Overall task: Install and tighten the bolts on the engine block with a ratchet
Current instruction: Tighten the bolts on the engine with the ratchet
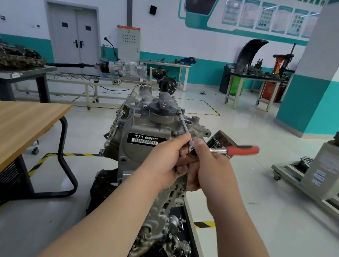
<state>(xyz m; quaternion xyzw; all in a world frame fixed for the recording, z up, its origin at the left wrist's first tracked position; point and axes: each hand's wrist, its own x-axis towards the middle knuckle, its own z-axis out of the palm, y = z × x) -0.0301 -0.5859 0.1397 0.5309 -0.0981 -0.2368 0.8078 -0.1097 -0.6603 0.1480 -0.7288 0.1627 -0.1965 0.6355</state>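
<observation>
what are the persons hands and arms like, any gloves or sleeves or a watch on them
No gloves: the left hand and the right hand are both bare, and no ring shows on the fingers in view. The left forearm and the right forearm are bare too, with no sleeve, watch or wristband down to the bottom edge of the picture.
</observation>
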